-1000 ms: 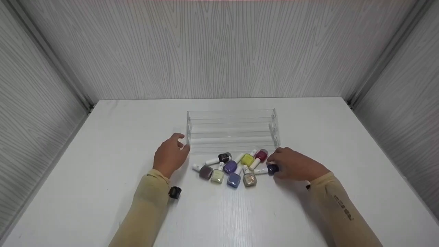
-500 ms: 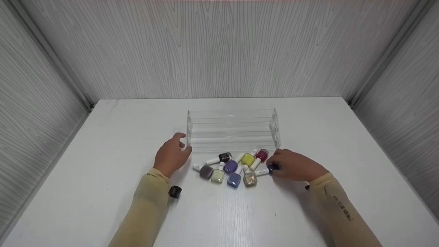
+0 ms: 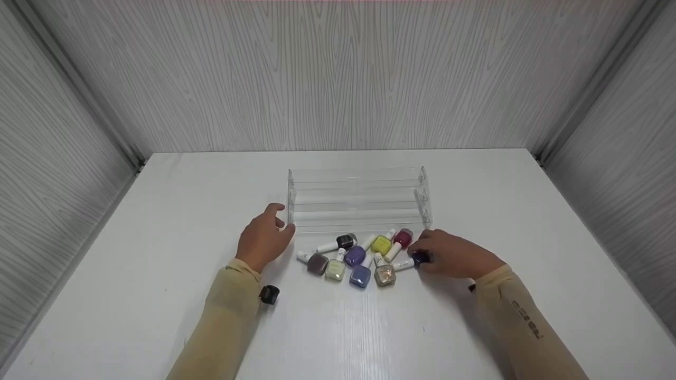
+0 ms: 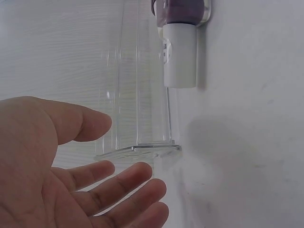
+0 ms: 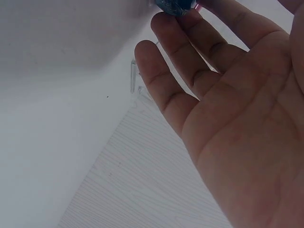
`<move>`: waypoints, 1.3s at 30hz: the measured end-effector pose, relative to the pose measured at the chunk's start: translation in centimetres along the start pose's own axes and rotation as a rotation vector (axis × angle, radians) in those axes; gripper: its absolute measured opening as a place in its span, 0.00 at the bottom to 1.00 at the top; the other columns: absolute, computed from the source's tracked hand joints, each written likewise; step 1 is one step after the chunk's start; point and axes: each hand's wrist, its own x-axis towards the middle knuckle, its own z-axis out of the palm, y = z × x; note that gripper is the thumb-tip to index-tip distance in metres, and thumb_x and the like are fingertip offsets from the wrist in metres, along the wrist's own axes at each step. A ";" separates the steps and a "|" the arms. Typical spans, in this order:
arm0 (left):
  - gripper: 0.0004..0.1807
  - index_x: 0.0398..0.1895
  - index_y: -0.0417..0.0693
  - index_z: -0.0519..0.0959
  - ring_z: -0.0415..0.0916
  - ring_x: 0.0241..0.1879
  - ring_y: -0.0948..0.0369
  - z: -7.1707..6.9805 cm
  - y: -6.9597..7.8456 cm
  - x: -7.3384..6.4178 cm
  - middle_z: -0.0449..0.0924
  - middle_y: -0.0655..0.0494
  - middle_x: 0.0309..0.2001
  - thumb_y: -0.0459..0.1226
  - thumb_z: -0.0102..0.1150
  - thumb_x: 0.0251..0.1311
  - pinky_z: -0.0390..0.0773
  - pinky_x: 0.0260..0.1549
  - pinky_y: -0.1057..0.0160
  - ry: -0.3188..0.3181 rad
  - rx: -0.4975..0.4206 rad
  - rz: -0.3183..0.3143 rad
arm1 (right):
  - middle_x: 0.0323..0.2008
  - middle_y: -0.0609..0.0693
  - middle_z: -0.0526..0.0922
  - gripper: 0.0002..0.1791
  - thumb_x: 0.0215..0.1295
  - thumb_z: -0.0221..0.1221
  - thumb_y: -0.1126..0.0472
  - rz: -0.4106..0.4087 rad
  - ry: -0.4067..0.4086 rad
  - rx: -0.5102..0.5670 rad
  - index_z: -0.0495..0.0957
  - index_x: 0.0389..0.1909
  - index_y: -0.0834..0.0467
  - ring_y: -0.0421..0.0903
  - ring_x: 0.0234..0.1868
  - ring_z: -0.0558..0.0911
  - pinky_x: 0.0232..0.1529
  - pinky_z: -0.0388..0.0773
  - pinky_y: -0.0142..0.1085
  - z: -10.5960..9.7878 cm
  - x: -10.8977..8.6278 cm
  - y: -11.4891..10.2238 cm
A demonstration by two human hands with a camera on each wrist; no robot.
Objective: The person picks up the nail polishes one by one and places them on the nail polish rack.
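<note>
A white tabletop (image 3: 491, 200) is sitting boxed in on three sides.
A grey wood-grain back wall (image 3: 338, 74) is rising at 12 o'clock, its lines running mostly upright, while a matching left wall (image 3: 47, 158) is slanting away at 9 o'clock and a right wall (image 3: 628, 137) at 3. Grey corner strips (image 3: 79, 87) are marking the joins at 10 and 2 o'clock. A thin pinkish line (image 3: 338, 0) is edging the very top at 12. Toward 6 o'clock, a pale sheen (image 3: 346, 316) is lying over the white surface.
</note>
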 end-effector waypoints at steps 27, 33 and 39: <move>0.31 0.74 0.45 0.68 0.83 0.48 0.47 -0.4 0.3 -0.4 0.85 0.44 0.53 0.45 0.56 0.72 0.78 0.47 0.45 0.007 -0.011 0.031 | 0.36 0.41 0.77 0.09 0.62 0.70 0.62 0.045 0.032 0.020 0.83 0.41 0.49 0.41 0.38 0.74 0.43 0.74 0.42 0.0 0.2 0.0; 0.31 0.74 0.46 0.67 0.83 0.48 0.46 -0.5 0.2 -0.4 0.85 0.44 0.52 0.45 0.56 0.72 0.78 0.47 0.45 0.013 -0.006 0.032 | 0.35 0.41 0.78 0.11 0.62 0.69 0.61 0.087 0.080 0.131 0.80 0.44 0.51 0.44 0.38 0.75 0.44 0.74 0.43 -0.5 0.0 0.3; 0.31 0.74 0.44 0.68 0.83 0.48 0.46 -0.6 0.3 -0.5 0.85 0.43 0.52 0.45 0.56 0.71 0.78 0.47 0.44 0.018 -0.008 0.041 | 0.37 0.43 0.81 0.10 0.65 0.67 0.59 0.151 0.185 0.205 0.81 0.46 0.53 0.46 0.41 0.79 0.47 0.76 0.46 -1.1 0.2 0.4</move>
